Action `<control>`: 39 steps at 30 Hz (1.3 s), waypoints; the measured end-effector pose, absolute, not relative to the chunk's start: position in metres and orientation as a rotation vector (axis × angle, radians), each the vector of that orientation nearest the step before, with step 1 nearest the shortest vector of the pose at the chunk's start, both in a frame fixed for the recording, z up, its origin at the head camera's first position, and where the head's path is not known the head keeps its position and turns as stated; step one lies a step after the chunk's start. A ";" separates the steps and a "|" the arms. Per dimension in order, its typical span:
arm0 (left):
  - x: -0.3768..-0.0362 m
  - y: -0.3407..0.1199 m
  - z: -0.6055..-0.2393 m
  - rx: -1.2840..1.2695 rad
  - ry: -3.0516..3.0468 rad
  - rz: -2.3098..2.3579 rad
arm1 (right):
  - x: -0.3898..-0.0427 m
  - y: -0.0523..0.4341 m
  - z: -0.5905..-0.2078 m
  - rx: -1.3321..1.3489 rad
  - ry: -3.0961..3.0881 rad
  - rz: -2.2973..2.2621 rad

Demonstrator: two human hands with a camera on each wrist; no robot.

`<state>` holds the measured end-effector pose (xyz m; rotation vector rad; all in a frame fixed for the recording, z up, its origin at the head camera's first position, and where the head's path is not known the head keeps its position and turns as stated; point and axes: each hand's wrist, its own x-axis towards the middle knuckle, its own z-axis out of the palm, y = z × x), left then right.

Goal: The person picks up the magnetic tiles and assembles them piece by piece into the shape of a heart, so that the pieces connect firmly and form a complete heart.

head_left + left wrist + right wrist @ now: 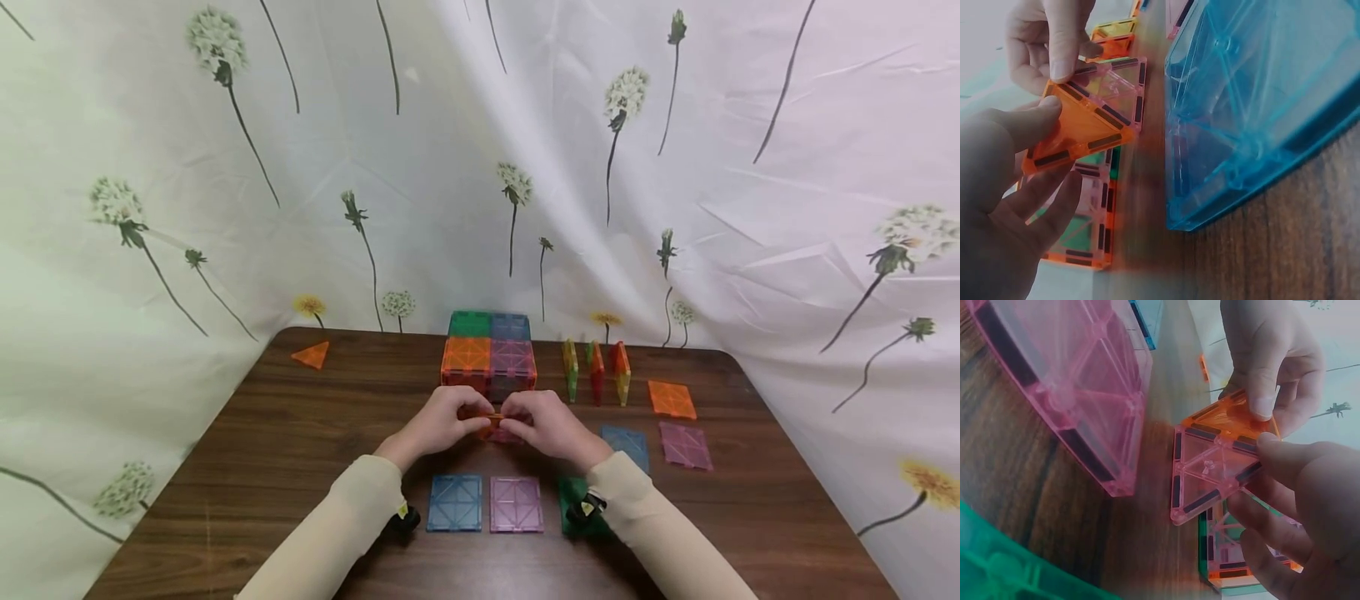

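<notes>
Above a wooden table (247,467), the left hand (438,425) and right hand (551,427) meet, fingers curled, just before a tile cube (489,360). Left wrist view: thumb and fingers pinch an orange triangle tile (1079,134) against a pink triangle tile (1116,87). Right wrist view: fingers grip the pink triangle tile (1210,472).

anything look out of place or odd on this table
One piece sits apart: a lone orange triangle tile lies at the far left corner of the table, far from the other tiles, which cluster in the middle and on the right. Nothing looks damaged or spilled. Both hands, left and right, hold small tiles together.
</notes>
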<state>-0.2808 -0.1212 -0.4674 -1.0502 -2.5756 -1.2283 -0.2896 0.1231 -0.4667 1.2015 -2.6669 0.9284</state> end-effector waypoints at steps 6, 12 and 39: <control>-0.281 -0.122 -0.471 -1.071 -2.584 -1.228 | -0.289 0.122 -0.470 1.243 -2.621 0.883; -0.288 -0.141 -0.469 -0.980 -2.627 -1.223 | -0.291 0.123 -0.470 1.239 -2.612 0.922; -0.347 -0.360 -0.508 0.232 -2.674 -1.179 | -0.289 0.125 -0.468 1.174 -2.667 0.861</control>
